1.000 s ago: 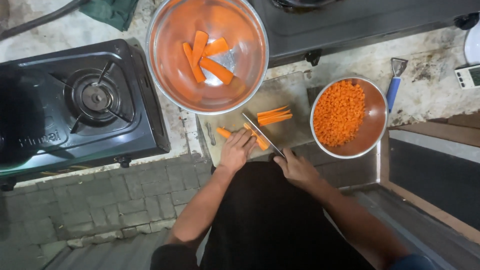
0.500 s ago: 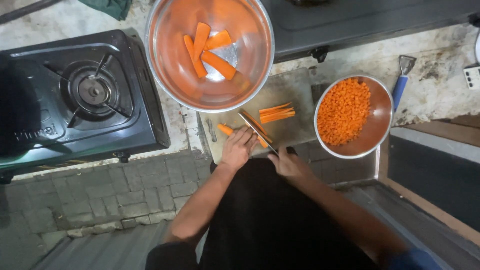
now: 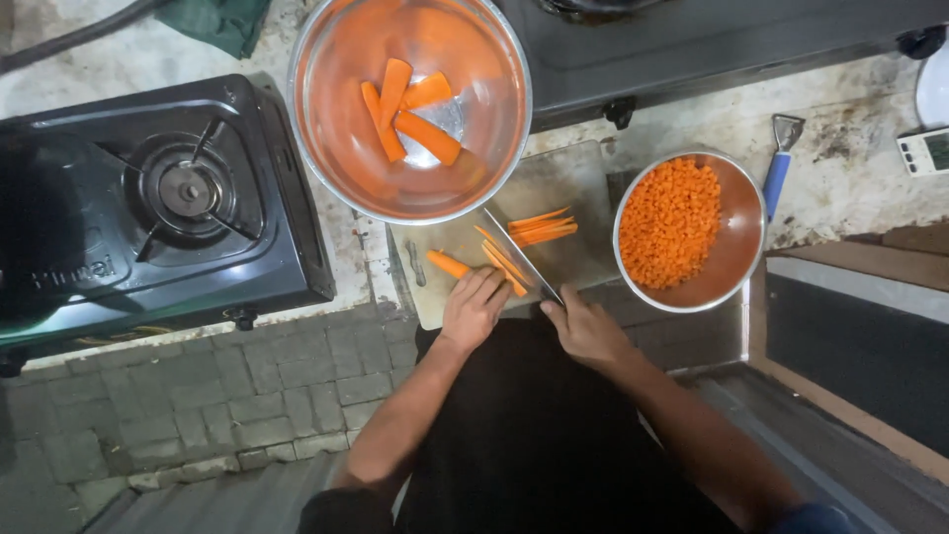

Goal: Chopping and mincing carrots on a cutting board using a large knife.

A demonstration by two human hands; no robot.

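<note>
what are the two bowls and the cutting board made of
Large bowl and small bowl: polished metal, probably stainless steel, since the walls mirror the carrots' orange. Board: matte grey-brown, scuffed; wood or worn plastic, can't tell which.

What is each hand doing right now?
Left hand: fingers pressing down on a carrot piece.
Right hand: closed around the knife.

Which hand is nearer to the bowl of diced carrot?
The right hand. It grips the knife at the cutting board's near edge, just left of and below the bowl of diced carrot. The left hand rests on the carrot piece, farther left.
</note>
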